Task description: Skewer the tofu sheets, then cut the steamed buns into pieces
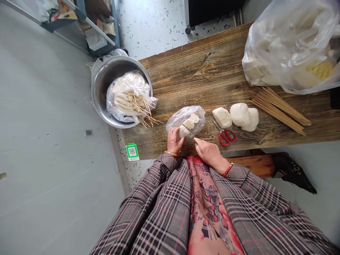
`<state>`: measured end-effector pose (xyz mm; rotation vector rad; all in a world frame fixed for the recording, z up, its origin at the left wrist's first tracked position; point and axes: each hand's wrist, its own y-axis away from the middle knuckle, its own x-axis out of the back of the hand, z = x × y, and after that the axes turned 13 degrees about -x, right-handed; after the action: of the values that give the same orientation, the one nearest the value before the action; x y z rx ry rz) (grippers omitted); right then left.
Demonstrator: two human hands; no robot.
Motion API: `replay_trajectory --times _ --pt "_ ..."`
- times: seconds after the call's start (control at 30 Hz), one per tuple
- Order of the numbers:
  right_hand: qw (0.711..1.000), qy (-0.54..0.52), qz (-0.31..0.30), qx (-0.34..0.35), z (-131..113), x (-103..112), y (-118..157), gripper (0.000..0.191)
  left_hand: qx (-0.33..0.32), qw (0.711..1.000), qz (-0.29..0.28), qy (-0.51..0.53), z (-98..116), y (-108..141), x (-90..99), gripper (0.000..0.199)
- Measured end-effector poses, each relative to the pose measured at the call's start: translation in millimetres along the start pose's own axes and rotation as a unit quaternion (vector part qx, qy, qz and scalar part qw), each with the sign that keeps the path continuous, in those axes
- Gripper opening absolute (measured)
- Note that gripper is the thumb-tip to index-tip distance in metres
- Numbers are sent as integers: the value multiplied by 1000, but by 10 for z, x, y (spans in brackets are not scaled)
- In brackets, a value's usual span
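My left hand (174,140) presses its fingers and thumb on the near end of a pale, dough-like roll (188,124), which is partly cut into slices. The roll lies on a clear plastic bag (174,119) on the wooden table. In my right hand (209,152), closed with the index finger stretched forward, is a thin knife (190,137); its handle is hidden and its blade reaches to the roll. Right of the bag sit several smooth white dough-like lumps (240,114). Close by them lie red-handled scissors (225,136).
A steel basin (97,88) at the left end holds a bag of pale slices (124,101) and thin skewers (145,111). More bamboo skewers (281,109) lie on the right, below a big filled plastic bag (287,46). A green QR card (132,151) rests at the table's near left corner.
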<state>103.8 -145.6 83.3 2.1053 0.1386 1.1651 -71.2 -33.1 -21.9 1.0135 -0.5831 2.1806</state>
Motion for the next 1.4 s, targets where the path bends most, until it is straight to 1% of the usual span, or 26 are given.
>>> replay_trajectory --times 0.23,0.47,0.87,1.1,1.4 --pt "1000 7 -8 -13 -51 25 -25 44 -17 1000 5 15 -5 -16 23 46" --pt "1000 24 -10 -14 -104 43 -27 43 -6 1000 -2 11 -44 5 2 44" --pt "999 42 -25 -18 -164 77 -31 42 10 1000 -19 9 -48 1 10 42" --pt "997 59 -41 -33 -210 107 -59 42 -5 1000 -16 7 -66 -5 8 41" --pt "994 83 -50 -40 -265 94 -156 38 4 999 -36 1 -88 -24 -5 41"
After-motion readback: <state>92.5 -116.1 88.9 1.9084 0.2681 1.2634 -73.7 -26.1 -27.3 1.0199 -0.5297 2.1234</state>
